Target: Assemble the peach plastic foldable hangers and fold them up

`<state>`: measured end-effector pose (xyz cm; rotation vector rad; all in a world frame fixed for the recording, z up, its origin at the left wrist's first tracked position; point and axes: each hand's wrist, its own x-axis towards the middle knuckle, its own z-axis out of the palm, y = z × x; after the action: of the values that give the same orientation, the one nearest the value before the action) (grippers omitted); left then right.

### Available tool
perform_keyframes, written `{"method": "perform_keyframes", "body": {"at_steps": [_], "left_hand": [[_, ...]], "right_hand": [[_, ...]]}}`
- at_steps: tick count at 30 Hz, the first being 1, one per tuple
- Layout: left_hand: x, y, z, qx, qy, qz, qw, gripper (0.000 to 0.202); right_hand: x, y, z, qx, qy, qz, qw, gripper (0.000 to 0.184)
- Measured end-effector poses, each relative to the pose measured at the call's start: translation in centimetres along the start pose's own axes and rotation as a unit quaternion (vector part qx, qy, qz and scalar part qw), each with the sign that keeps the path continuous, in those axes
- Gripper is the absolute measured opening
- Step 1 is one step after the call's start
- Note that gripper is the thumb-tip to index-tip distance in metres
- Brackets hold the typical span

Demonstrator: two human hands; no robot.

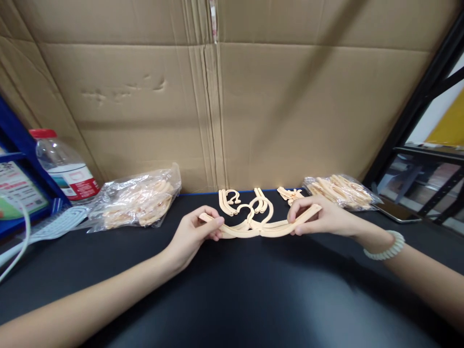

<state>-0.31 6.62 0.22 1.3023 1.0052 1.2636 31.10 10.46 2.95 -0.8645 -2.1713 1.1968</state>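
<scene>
Spanning the black tabletop (232, 295), left to right: 1 red-capped bottle (74, 176), 1 clear bag (174, 178) of beige pieces (154, 198), the left hand (195, 228) pinching 1 end of 1 beige hanger (270, 232), mid-tabletop, the right hand (324, 218) gripping its other end, 1 further bag (340, 190), 1 phone (398, 212).

Mid-frame, the left hand (194, 232) and the right hand (329, 218) grip opposite arms of a beige hanger (259, 233); a red-capped bottle (68, 166) stands at the frame's left.
</scene>
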Motion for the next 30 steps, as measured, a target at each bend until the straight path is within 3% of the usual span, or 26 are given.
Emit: {"method": "perform_keyframes", "body": {"at_steps": [3,6,10,13,22,26,30], "left_hand": [[1.5,0.2,-1.6,0.096,-0.029,0.054,0.993,0.025],[2.3,0.5,-2.9,0.215,-0.038,0.14,0.966,0.019],[2.5,0.5,-4.0,0.366,-0.092,0.276,0.884,0.011],[2.6,0.2,-4.2,0.415,-0.134,0.335,0.835,0.01],[2.3,0.0,-3.8,0.459,-0.198,0.377,0.78,0.014],[2.1,0.0,-3.7,0.463,-0.194,0.382,0.776,0.017],[1.9,0.1,-3.6,0.462,-0.196,0.405,0.764,0.009]], "right_hand": [[0.1,0.5,-0.2,0.014,0.027,-0.001,1.0,0.024],[0.4,0.8,0.2,0.047,0.06,-0.002,0.997,0.028],[0.6,0.9,0.7,-0.057,0.069,-0.016,0.996,0.028],[0.5,1.1,1.0,-0.147,0.05,-0.037,0.987,0.027],[0.7,1.6,1.2,-0.247,0.022,-0.093,0.964,0.022],[0.8,1.8,1.2,-0.252,0.016,-0.128,0.959,0.019],[0.7,2.0,1.4,-0.263,0.024,-0.118,0.957,0.017]]}}
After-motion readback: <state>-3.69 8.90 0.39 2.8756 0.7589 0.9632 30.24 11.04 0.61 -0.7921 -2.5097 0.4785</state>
